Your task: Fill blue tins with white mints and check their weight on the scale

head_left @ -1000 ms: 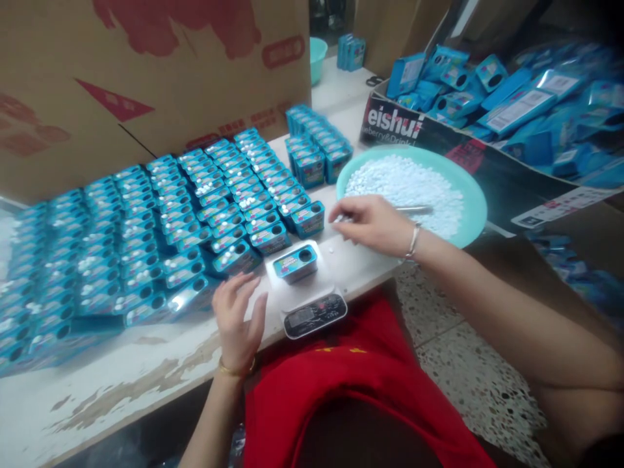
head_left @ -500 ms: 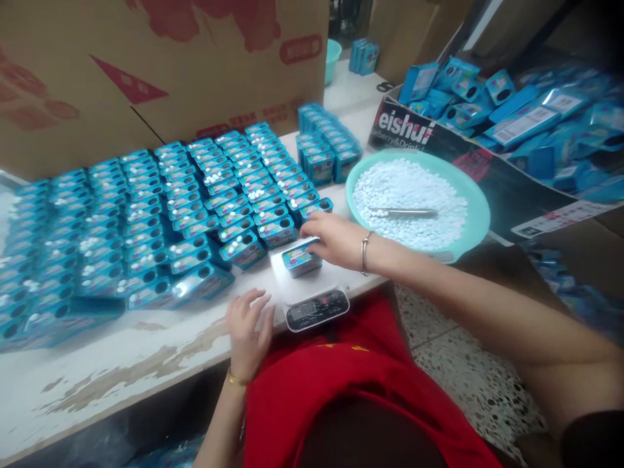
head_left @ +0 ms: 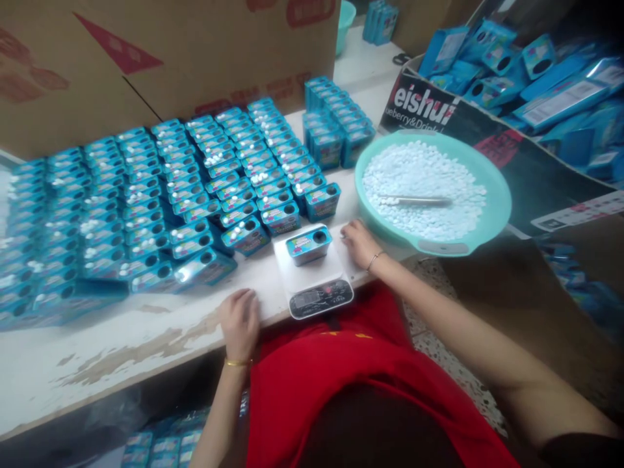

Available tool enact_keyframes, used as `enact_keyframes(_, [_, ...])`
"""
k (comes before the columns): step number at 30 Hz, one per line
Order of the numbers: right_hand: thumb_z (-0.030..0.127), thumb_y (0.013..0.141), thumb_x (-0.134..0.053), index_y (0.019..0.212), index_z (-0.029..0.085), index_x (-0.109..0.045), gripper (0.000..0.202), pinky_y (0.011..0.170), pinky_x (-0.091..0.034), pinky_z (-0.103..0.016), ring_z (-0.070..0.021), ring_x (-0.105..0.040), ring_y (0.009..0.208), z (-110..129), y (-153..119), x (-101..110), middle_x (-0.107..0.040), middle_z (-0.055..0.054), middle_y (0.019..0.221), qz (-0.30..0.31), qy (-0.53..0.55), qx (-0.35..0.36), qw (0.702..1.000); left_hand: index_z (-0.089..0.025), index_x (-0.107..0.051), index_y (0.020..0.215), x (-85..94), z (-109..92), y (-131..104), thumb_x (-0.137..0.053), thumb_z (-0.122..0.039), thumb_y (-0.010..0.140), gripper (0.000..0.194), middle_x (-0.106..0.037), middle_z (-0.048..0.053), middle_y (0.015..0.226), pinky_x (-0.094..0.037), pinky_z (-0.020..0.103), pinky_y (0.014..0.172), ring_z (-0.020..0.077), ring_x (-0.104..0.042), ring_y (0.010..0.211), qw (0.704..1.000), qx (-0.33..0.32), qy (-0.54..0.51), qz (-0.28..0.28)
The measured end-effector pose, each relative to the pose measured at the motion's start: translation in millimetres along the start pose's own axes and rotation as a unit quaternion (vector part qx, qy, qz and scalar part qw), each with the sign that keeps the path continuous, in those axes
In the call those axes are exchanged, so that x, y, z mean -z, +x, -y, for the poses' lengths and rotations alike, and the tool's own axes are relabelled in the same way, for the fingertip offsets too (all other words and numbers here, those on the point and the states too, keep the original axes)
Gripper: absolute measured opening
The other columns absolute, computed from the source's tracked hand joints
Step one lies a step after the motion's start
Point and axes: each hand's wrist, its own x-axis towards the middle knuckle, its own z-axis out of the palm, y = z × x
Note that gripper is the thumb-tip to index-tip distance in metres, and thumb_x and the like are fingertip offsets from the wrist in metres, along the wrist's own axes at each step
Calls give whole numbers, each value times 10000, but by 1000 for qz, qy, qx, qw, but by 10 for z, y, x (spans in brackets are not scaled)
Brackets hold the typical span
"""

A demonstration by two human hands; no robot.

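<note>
A blue tin box with a round dark hole (head_left: 309,244) sits on the white kitchen scale (head_left: 319,276). To the right of the scale, my right hand (head_left: 361,244) rests on the table with its fingers curled; whether they hold anything small is not clear. My left hand (head_left: 240,320) lies closed at the table's front edge, left of the scale, and nothing shows in it. Rows of similar blue boxes (head_left: 190,188) stand on the left, many with white tablets on top. A turquoise basin (head_left: 492,188) holds white tablets and a metal tool (head_left: 419,201).
Behind the rows rises a large cardboard carton (head_left: 195,58). A black printed carton (head_left: 468,140) full of blue boxes stands at the right. More blue boxes (head_left: 336,123) are stacked behind the scale. The white table (head_left: 117,344) ends at my red apron.
My right hand has let go of the box on the scale and moved right to the table. My left hand's fingers have curled in. The view has shifted slightly.
</note>
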Motion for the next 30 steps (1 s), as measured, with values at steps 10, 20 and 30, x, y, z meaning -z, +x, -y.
enact_keyframes(10, [165, 887, -456, 845, 190, -549, 105, 772, -461, -370, -226, -537, 829, 71, -160, 50, -563, -84, 842, -186, 93, 53, 977, -156, -631, 993, -97, 56, -16, -580, -221, 862, 155, -647, 103, 985, -432, 373, 855, 214, -574, 938, 998, -40, 43, -20])
enact_keyframes(20, [175, 919, -461, 952, 172, -593, 136, 773, -492, -350, -194, -577, 848, 973, -234, 584, -583, -82, 919, -184, 132, 197, 954, -157, -629, 995, -88, 49, -13, -596, -210, 854, 154, -644, 101, 973, -437, 372, 847, 221, -569, 931, 997, -52, 52, -30])
enact_keyframes(30, [338, 839, -558, 927, 149, -684, 243, 690, -473, -355, -226, -603, 747, -230, -37, 1296, -664, -109, 863, -125, -118, -95, 981, -164, -633, 992, -106, 53, -3, -604, -213, 849, 154, -647, 95, 969, -437, 367, 836, 219, -569, 923, 996, -53, 60, -30])
